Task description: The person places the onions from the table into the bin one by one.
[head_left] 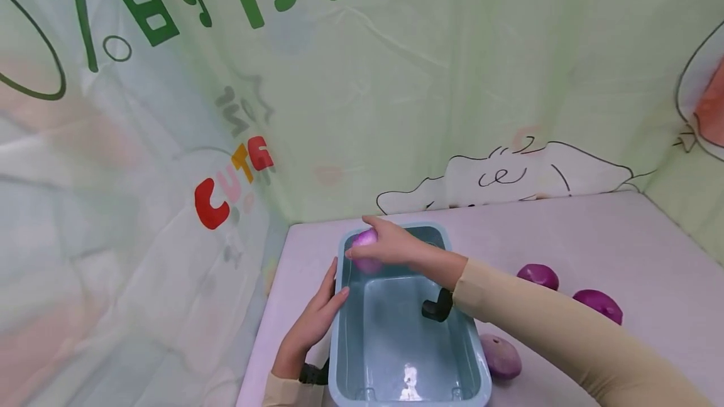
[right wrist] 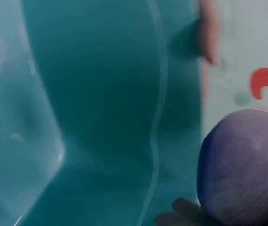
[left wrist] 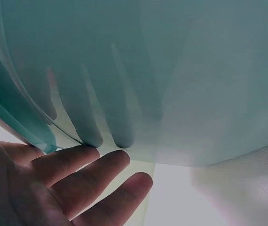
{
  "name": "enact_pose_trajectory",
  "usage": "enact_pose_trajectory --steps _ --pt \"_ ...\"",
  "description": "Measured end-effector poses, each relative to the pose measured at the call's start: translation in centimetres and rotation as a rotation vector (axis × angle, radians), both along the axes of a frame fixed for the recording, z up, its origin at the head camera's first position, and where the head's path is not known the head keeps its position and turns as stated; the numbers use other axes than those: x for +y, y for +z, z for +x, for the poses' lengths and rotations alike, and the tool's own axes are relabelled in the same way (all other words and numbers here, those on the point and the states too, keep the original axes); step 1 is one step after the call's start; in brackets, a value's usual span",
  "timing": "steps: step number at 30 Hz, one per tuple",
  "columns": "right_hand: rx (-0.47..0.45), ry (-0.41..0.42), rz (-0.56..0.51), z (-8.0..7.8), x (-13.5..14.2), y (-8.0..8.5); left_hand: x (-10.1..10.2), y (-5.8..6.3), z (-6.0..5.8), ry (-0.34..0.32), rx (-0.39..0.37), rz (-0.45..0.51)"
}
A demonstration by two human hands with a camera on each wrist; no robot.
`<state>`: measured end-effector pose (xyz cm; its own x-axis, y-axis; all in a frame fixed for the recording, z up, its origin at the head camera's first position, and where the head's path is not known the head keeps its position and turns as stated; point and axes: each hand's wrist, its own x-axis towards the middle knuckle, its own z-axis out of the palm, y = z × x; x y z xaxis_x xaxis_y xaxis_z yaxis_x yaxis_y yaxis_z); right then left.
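Head view, going near to far. Closest up is a pale blue, rounded-rectangular plastic basin [head_left: 407, 331], its long side running away from the wearer. Just off its right wall there's a dull mauve, roundish onion [head_left: 500, 357]; can't tell if they're touching. The left hand [head_left: 313, 322] lies along the outer left wall, fingers straight and a bit spread, so I'd call it steadying at most. Two deep purple, glossy onions [head_left: 538, 276] lie off to the right, partly behind the beige sleeve [head_left: 526, 319].

Key bit imo: the right hand [head_left: 393, 245] reaches across to the far left corner, pinching a bright purple, roundish onion [head_left: 366, 249] between thumb and fingers. So the onion's left of that hand, basin below it, though how high is anyone's guess. Long axis? Fingers cover too much.

Everything's on a pale lilac surface [head_left: 571, 231], backed by a light green fabric curtain [head_left: 351, 93] with cartoon prints.
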<state>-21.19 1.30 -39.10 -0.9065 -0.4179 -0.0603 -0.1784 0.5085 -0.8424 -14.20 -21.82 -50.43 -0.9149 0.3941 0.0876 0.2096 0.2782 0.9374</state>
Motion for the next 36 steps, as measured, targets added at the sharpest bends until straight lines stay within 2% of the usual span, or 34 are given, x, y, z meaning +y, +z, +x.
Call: enact_pose_trajectory --steps 3,6,11,21,29,36 --pt "0.031 0.014 0.059 0.2 -0.3 -0.5 0.2 -0.1 0.1 -0.002 -0.015 -0.01" --pt "0.024 0.027 0.08 1.0 -0.1 -0.4 0.3 0.0 0.1 -0.011 -0.017 -0.022" --pt "0.017 0.114 0.157 1.6 0.0 -0.3 0.2 0.5 -0.1 0.005 -0.003 -0.01" --pt "-0.009 0.292 0.411 1.0 -1.4 -3.2 -0.2 0.6 -0.3 -0.015 -0.009 0.02" --pt "0.039 0.34 0.634 0.8 -2.6 -4.8 -0.2 0.3 -0.1 -0.019 -0.009 0.026" --pt "0.084 0.358 0.67 1.4 -3.4 -5.6 -0.2 0.2 -0.1 -0.024 -0.007 0.024"
